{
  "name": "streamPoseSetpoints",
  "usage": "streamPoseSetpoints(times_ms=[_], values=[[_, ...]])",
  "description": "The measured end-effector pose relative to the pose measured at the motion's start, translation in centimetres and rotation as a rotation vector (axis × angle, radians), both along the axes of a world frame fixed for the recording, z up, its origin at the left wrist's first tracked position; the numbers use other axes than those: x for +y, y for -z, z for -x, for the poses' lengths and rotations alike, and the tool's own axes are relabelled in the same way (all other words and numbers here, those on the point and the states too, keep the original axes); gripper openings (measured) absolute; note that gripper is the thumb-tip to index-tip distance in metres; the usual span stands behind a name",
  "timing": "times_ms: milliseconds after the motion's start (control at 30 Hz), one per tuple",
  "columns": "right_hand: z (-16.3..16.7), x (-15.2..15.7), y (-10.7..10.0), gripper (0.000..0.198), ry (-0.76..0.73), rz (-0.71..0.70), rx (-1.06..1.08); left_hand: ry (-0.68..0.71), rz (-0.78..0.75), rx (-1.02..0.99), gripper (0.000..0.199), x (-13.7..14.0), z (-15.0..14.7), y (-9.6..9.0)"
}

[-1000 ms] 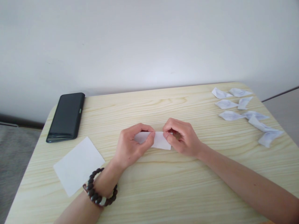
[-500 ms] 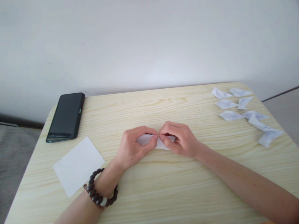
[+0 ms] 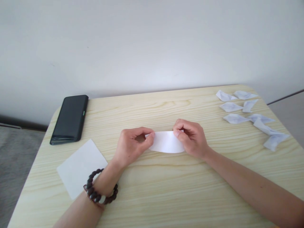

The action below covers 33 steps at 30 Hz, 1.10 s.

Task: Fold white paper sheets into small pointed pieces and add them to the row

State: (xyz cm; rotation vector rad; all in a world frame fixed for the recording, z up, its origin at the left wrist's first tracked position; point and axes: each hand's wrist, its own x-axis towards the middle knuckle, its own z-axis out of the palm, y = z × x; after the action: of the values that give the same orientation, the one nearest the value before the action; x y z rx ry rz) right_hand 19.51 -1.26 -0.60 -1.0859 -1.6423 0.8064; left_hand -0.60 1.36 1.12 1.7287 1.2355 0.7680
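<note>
A folded white sheet of paper [image 3: 166, 142] is held up between both hands over the middle of the table, its lower edge bowed. My left hand [image 3: 134, 145] pinches its left end between thumb and index finger. At the right end, my right hand [image 3: 191, 137] grips the upper edge with the thumb in front and the fingers curled behind. A dark beaded bracelet [image 3: 90, 186] circles my left wrist. Beneath that wrist lies a flat white sheet [image 3: 82, 166], partly covered by it.
A black phone [image 3: 69, 118] lies at the table's back left. Several folded white paper pieces [image 3: 235, 118] are spread along the right side. The wood-grain table [image 3: 152, 196] meets a white wall [image 3: 152, 47] behind.
My hands have moved apart along the paper's upper edge, from nearly touching at its middle to its two ends. More of the paper's face now shows. The view shifted slightly.
</note>
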Motion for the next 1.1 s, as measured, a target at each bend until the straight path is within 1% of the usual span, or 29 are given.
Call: streamPoseSetpoints(times_ms=[267, 400, 467, 533, 633, 700, 733, 767, 867, 900, 1000, 1033, 1100], values=[[-0.6, 0.5, 0.2, 0.020, 0.037, 0.175, 0.208, 0.041, -0.005, -0.011, 0.020, 0.4, 0.6, 0.2], [-0.8, 0.8, 0.4, 0.020, 0.067, 0.246, 0.307, 0.017, 0.034, -0.040, 0.023, 0.4, 0.6, 0.3], [-0.7, 0.8, 0.2, 0.021, 0.016, 0.248, 0.270, -0.016, 0.061, -0.055, 0.025, 0.4, 0.6, 0.3], [-0.5, 0.7, 0.0, 0.020, -0.053, 0.226, 0.176, -0.018, 0.082, -0.086, 0.031, 0.4, 0.6, 0.2], [0.0, 0.5, -0.4, 0.018, -0.109, 0.180, 0.023, 0.088, 0.158, -0.170, 0.044, 0.2, 1.0, 0.3], [0.3, 0.4, -0.4, 0.017, -0.111, 0.161, -0.057, 0.150, 0.197, -0.217, 0.053, 0.1, 1.2, 0.4], [0.4, 0.4, -0.3, 0.016, -0.101, 0.152, -0.086, 0.162, 0.194, -0.213, 0.053, 0.0, 1.2, 0.4], [0.5, 0.4, -0.2, 0.015, -0.084, 0.141, -0.108, 0.160, 0.172, -0.192, 0.051, 0.0, 1.1, 0.5], [0.7, 0.4, 0.1, 0.016, -0.017, 0.110, -0.144, 0.137, 0.065, -0.048, 0.027, 0.0, 0.6, 0.6], [0.7, 0.5, 0.2, 0.017, 0.012, 0.106, -0.140, 0.124, 0.038, -0.022, 0.023, 0.0, 0.4, 0.6], [0.7, 0.5, 0.3, 0.017, 0.078, 0.101, -0.119, 0.067, -0.013, 0.007, 0.018, -0.1, -0.1, 0.6], [0.7, 0.4, 0.3, 0.015, 0.076, 0.097, -0.124, 0.055, -0.023, 0.012, 0.018, -0.1, -0.2, 0.6], [0.7, 0.4, 0.3, 0.011, 0.025, 0.067, -0.176, 0.057, -0.037, 0.021, 0.017, -0.2, -0.3, 0.5]])
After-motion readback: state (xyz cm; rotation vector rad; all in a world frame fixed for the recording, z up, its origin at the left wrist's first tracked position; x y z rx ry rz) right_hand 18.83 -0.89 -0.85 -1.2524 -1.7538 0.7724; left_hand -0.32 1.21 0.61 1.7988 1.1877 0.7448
